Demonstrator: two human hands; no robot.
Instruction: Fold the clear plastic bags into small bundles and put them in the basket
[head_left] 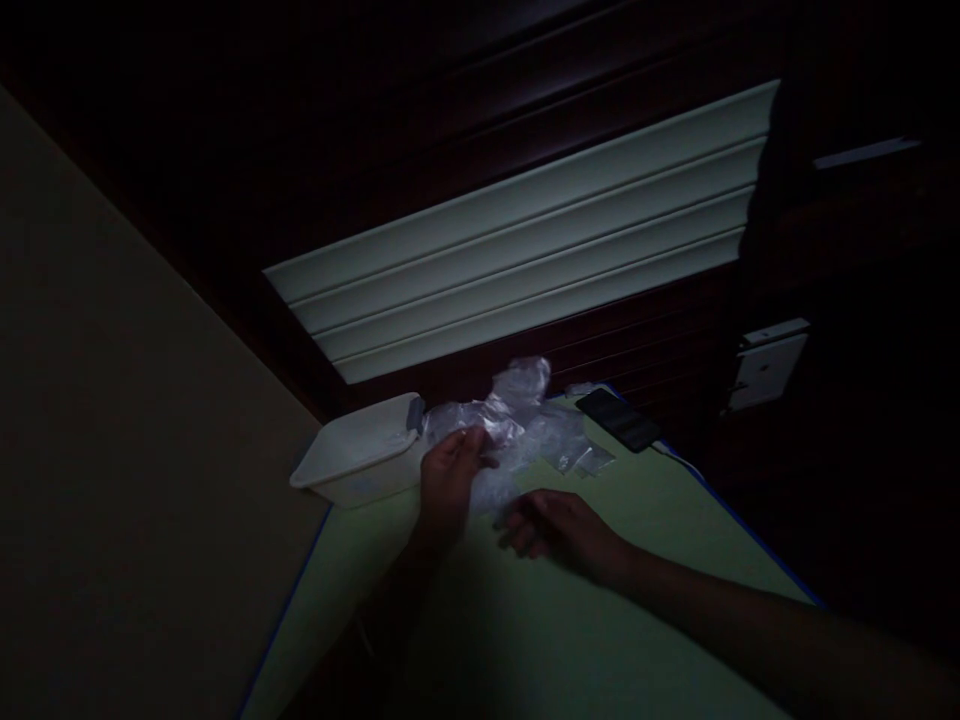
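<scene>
My left hand is closed in a pinch on a crinkled clear plastic bag, beside the pale bin. Lower and to the right, my right hand is over the table with its fingers curled in; dim light and blur hide whatever they may hold. Several more clear plastic bags lie in a loose heap just beyond both hands, and some of their edges cannot be told apart.
A pale plastic bin with a grey handle stands at the table's left edge. At the right edge lies a dark phone with a white cable. The greenish tabletop meets a dark louvred door with pale slats.
</scene>
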